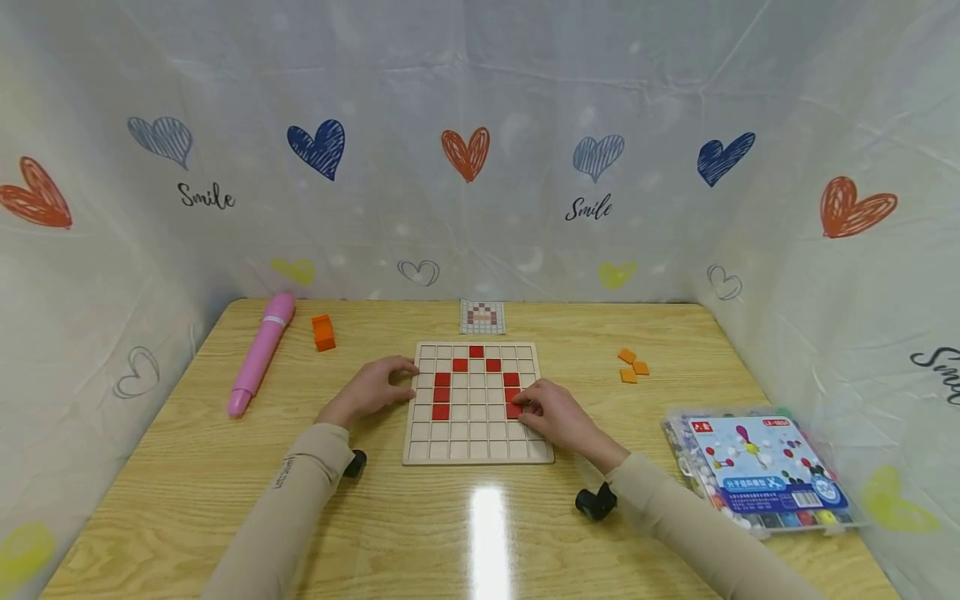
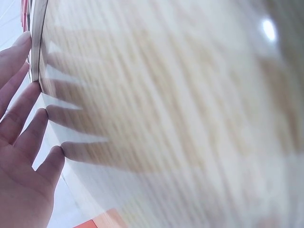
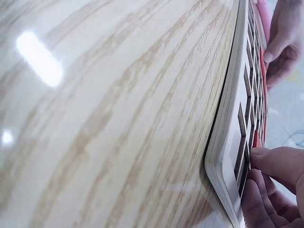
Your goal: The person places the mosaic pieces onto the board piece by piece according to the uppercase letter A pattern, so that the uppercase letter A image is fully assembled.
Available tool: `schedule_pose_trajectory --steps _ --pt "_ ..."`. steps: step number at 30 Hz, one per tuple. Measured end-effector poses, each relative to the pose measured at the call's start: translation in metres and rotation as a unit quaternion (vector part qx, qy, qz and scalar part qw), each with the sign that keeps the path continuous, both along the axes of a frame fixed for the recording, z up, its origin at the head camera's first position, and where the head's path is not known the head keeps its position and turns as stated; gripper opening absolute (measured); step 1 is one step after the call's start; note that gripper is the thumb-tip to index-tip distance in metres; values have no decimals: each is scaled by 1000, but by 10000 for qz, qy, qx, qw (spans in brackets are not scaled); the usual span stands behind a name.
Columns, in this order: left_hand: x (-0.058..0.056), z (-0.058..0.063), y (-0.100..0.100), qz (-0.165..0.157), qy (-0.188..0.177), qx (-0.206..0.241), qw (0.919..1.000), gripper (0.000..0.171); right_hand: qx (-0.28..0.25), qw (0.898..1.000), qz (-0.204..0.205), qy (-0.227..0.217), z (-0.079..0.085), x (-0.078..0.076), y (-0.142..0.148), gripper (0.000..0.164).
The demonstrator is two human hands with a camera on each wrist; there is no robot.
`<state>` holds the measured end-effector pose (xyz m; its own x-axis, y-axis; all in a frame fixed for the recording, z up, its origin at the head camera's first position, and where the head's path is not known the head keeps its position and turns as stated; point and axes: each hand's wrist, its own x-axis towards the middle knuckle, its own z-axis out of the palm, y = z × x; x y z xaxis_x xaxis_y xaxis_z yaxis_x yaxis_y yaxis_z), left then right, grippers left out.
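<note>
A wooden grid board (image 1: pixel 480 452) lies flat on the table, with red square tiles set in an arch shape in its cells. On the board's right side, my right hand (image 1: pixel 558 412) has its thumb and fingers at the lowest red tile (image 1: pixel 513 411), pinching it at its cell. The right wrist view shows the thumb against that red tile (image 3: pixel 256 138), low over the grid. My left hand (image 1: pixel 371 387) rests at the board's left edge, fingers spread and slightly bent. Fingertips (image 2: pixel 35 88) touch the table and the board's side in the left wrist view.
Behind the board lies a small pattern card (image 1: pixel 482 317). Orange tiles (image 1: pixel 628 376) lie loose at the right, and an orange stack (image 1: pixel 323 332) stands at the left near a pink pen-shaped object (image 1: pixel 261 354). A plastic case of coloured pieces (image 1: pixel 765 471) sits at the right edge.
</note>
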<state>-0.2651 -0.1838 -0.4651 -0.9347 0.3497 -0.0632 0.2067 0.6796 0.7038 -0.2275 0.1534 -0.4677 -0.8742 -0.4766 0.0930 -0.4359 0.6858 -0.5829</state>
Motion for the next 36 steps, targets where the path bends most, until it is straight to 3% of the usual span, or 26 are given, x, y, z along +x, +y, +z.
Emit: schedule_pose_trajectory --steps 21,29,36 --pt "-2 0 1 45 -134 -84 9999 38 -107 9998 -152 51 -1 2 -1 17" --pt "-2 -2 2 24 -96 -74 9999 37 -638 9922 -1013 -345 -2 3 10 24" --pt "-1 -2 1 44 -105 6 9999 37 -1162 9692 -2073 -641 -6 -4 45 35"
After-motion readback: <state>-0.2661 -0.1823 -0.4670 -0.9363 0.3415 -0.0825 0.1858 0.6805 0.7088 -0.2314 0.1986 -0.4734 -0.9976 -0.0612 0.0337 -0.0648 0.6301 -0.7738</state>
